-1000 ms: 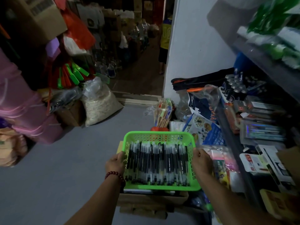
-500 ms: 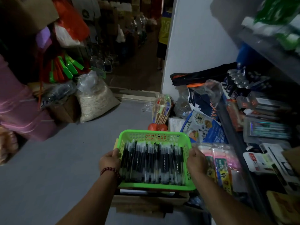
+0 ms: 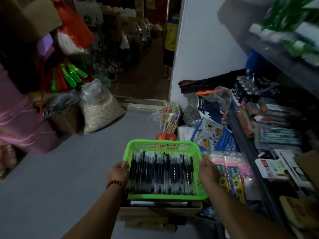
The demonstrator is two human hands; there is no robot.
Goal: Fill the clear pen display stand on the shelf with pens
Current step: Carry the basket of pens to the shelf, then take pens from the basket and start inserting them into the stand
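Observation:
A bright green plastic basket (image 3: pixel 161 144) sits low in the middle of the head view, packed with several black-and-white pens (image 3: pixel 162 171) lying side by side. My left hand (image 3: pixel 118 172), with a red bead bracelet at the wrist, grips the basket's left rim. My right hand (image 3: pixel 208 172) grips its right rim. The basket is over a stack of cardboard boxes (image 3: pixel 155 214). A clear plastic case (image 3: pixel 278 136) holding pens lies on the shelf at the right; whether it is the display stand I cannot tell.
The shelf (image 3: pixel 248 147) at right is crowded with boxes, small bottles (image 3: pixel 246 88) and packets. Pink packs (image 3: pixel 229 168) lie beside my right hand. A sack (image 3: pixel 100 111), cartons and pink bundles (image 3: pixel 20 125) line the left. A person (image 3: pixel 170 37) stands in the far aisle.
The basket and both hands have shifted slightly left and down in view as my head moved. Both hands keep their hold on the rims.

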